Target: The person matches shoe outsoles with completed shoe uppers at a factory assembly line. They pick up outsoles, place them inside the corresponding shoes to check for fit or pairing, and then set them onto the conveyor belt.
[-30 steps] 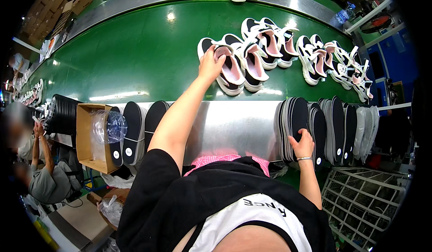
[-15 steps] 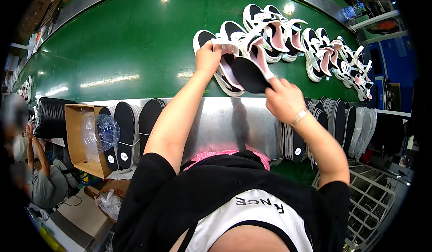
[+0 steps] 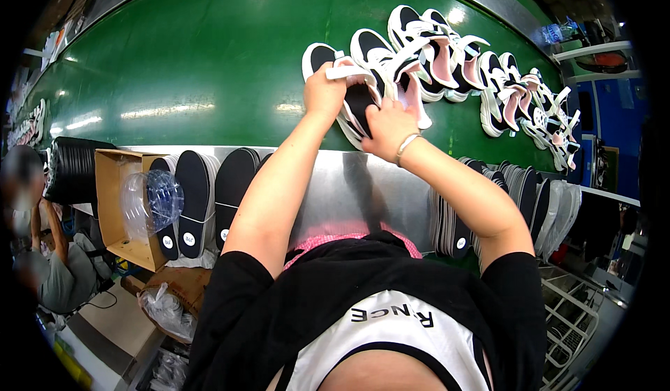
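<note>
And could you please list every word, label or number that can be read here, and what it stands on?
Shirt: large dark letters on the white panel; wording not copied out.
Stacked insoles: small figures on round white stickers; not copied out.
Bottle: any print is too small and blurred to read.
Held shoe: no writing I can make out.

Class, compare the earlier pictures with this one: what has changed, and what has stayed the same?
The right hand left the insole stack with a black insole, moving forward and left. The insole now lies in the held shoe, with that hand at its heel end; whether it still grips is unclear. The left hand stayed on this shoe; the other shoes stayed lined up.
</note>
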A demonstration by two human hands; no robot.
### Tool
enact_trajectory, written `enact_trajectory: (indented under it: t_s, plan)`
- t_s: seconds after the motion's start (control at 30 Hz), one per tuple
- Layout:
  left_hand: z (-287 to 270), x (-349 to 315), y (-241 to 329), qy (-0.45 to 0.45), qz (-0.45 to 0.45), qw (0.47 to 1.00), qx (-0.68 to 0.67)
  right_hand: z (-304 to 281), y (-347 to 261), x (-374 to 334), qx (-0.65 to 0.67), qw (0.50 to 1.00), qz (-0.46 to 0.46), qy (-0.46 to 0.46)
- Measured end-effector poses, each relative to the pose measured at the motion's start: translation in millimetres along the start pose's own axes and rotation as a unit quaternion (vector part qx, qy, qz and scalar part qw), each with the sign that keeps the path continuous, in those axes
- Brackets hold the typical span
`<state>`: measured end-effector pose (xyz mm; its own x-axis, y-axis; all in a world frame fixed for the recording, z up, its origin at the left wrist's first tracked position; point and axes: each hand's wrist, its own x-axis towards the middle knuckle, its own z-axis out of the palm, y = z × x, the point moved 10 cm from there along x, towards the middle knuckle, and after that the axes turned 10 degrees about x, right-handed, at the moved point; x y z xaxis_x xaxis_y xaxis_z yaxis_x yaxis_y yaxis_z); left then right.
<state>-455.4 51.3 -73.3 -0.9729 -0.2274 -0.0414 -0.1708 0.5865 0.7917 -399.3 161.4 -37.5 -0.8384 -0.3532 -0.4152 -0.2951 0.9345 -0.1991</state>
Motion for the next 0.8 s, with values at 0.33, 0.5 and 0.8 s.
enact_trajectory:
  t_s: [0.33,0.5,0.8]
  plan:
    - [7,2,2,-0.069,-0.045,0.996,-0.035,19,-2,36,-0.012,0.998,-0.061,-0.008]
    - [12,3,-17,-0.057,-0.024,0.995,-0.079,46,-2,54,0.01,0.996,-0.029,-0.085]
    - [-2,6,-18,-0.044,-0.012,0.998,-0.045,51,-20,62,-0.033,0.989,-0.009,-0.143]
